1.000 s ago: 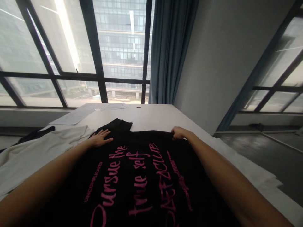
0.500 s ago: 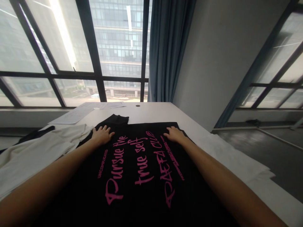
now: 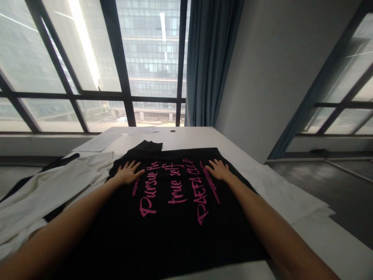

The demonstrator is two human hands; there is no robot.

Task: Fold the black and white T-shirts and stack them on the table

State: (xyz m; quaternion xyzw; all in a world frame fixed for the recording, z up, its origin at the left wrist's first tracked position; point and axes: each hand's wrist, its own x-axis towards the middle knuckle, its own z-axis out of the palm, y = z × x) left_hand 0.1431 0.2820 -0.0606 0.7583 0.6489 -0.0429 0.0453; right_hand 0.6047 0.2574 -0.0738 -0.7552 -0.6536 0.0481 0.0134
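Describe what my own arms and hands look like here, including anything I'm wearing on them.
Your bare left hand and bare right hand have no gloves, and no rings can be made out. The bare left forearm and bare right forearm taper toward the wrists, with no sleeves, watch or bracelet visible. Finer markings are too small to tell.

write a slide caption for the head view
Left hand and right hand spread on a black cloth garment with pink lettering.
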